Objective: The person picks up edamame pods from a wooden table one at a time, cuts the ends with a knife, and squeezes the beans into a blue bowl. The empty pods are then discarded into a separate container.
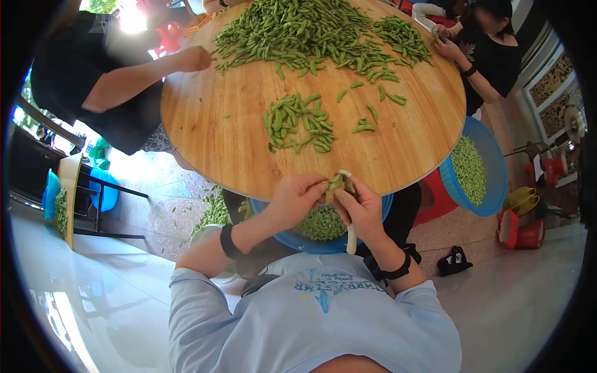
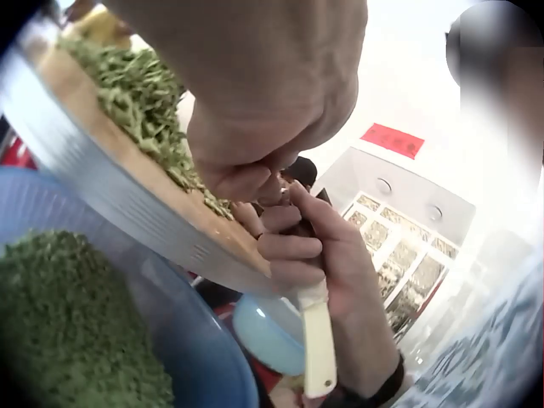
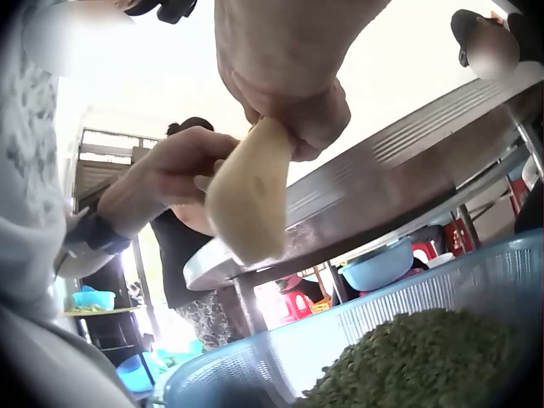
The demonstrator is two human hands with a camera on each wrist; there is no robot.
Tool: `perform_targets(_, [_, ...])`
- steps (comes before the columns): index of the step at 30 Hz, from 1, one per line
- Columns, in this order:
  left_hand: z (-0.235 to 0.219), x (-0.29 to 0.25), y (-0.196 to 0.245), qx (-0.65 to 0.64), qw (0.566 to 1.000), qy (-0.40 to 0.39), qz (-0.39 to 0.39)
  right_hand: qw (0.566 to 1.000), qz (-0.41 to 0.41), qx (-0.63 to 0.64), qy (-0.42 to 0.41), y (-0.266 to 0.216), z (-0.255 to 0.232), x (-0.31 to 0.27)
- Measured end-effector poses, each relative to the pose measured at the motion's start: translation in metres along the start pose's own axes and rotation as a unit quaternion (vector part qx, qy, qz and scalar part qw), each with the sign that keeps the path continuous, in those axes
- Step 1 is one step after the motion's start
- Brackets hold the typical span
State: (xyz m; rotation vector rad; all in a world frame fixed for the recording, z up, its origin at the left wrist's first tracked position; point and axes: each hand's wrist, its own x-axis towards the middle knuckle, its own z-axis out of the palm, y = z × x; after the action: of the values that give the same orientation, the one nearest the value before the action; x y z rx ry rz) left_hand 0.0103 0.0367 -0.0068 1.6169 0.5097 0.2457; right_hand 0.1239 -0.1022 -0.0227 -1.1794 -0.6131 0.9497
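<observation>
Both hands meet over the near edge of the round table. My left hand pinches a green bean pod between thumb and fingers. Beside it, my right hand grips a tool with a cream handle; the handle's end juts out below the curled fingers, and the fingers hide its working end. Beneath the hands, a blue basin holds shelled green beans. A small group of pods lies on the table ahead of the hands.
A large heap of pods covers the far side of the wooden table. People sit or stand around it, one arm reaching in from the left. Another blue basin of beans stands right; pods lie on the floor left.
</observation>
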Motion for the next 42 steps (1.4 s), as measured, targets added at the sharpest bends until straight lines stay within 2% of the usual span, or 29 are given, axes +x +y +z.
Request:
perform_targets(1, [0.002, -0.002, 0.000, 0.000, 1.000, 0.000, 0.000, 1.000, 0.000, 0.000, 0.000, 0.002, 0.000, 0.001])
perform_targets(3, [0.003, -0.007, 0.006, 0.136, 0.987, -0.007, 0.082, 0.978, -0.109, -0.164, 0.076, 0.007, 0.003, 0.004])
perform_targets(4, [0.004, -0.009, 0.008, 0.137, 0.987, -0.006, 0.081, 0.978, -0.108, -0.163, 0.074, 0.006, 0.003, 0.005])
perform_targets(6, [0.008, -0.013, 0.009, 0.165, 0.979, 0.020, 0.119, 0.892, -0.272, -0.355, 0.062, 0.001, 0.002, 0.007])
perform_targets(13, [0.014, -0.018, 0.005, 0.207, 0.965, 0.022, 0.159, 0.858, -0.289, -0.424, 0.029, 0.007, -0.001, 0.007])
perform_targets(15, [0.014, -0.019, 0.008, 0.205, 0.974, 0.001, 0.098, 0.842, -0.305, -0.445, 0.026, 0.013, -0.002, 0.008])
perform_targets(16, [0.013, -0.018, 0.008, 0.205, 0.974, 0.002, 0.098, 0.842, -0.305, -0.445, 0.025, 0.014, -0.002, 0.008])
perform_targets(18, [0.012, -0.019, 0.005, 0.163, 0.986, 0.001, 0.036, 0.840, -0.291, -0.459, 0.002, 0.016, -0.004, 0.006])
perform_targets(21, [0.012, -0.024, -0.001, 0.175, 0.984, -0.010, 0.035, 0.823, -0.304, -0.480, 0.002, 0.022, -0.004, 0.007])
perform_targets(22, [0.012, -0.030, -0.001, 0.176, 0.984, -0.008, 0.034, 0.824, -0.304, -0.478, 0.000, 0.020, -0.005, 0.004])
perform_targets(24, [0.010, -0.039, 0.005, 0.203, 0.974, 0.018, 0.095, 0.846, -0.284, -0.451, -0.018, 0.008, -0.005, -0.003])
perform_targets(25, [0.005, -0.044, 0.006, 0.203, 0.975, 0.022, 0.093, 0.847, -0.284, -0.449, -0.023, 0.004, -0.002, -0.004])
perform_targets(27, [-0.017, -0.057, 0.008, 0.271, 0.951, -0.018, 0.150, 0.850, -0.289, -0.440, -0.029, -0.002, 0.002, -0.008])
perform_targets(29, [-0.046, -0.076, 0.012, 0.392, 0.907, -0.039, 0.145, 0.849, -0.289, -0.439, -0.049, -0.001, -0.005, -0.013])
perform_targets(30, [-0.062, -0.084, 0.013, 0.395, 0.906, -0.039, 0.146, 0.849, -0.287, -0.437, -0.075, 0.001, -0.007, -0.014])
perform_targets(31, [-0.077, -0.093, 0.014, 0.497, 0.859, -0.034, 0.117, 0.850, -0.287, -0.434, -0.074, 0.003, -0.008, -0.014])
perform_targets(32, [-0.084, -0.098, 0.016, 0.592, 0.800, -0.029, 0.087, 0.830, -0.310, -0.455, -0.083, 0.005, -0.008, -0.014])
perform_targets(33, [-0.085, -0.095, 0.019, 0.595, 0.798, -0.030, 0.088, 0.808, -0.334, -0.477, -0.091, 0.006, -0.008, -0.012])
perform_targets(35, [-0.086, -0.080, 0.029, 0.613, 0.763, 0.047, 0.202, 0.804, -0.334, -0.484, -0.091, 0.004, -0.008, -0.010])
perform_targets(36, [-0.089, -0.067, 0.030, 0.613, 0.762, 0.051, 0.201, 0.801, -0.328, -0.491, -0.093, 0.004, -0.007, -0.009])
perform_targets(38, [-0.097, -0.030, 0.024, 0.512, 0.836, 0.049, 0.191, 0.809, -0.318, -0.485, -0.095, 0.003, -0.003, -0.009])
perform_targets(40, [-0.094, 0.010, 0.023, 0.499, 0.831, 0.098, 0.227, 0.815, -0.307, -0.482, -0.098, 0.000, -0.003, -0.008])
perform_targets(42, [-0.101, 0.048, 0.021, 0.551, 0.777, 0.097, 0.288, 0.858, -0.260, -0.435, -0.080, 0.001, -0.004, -0.010])
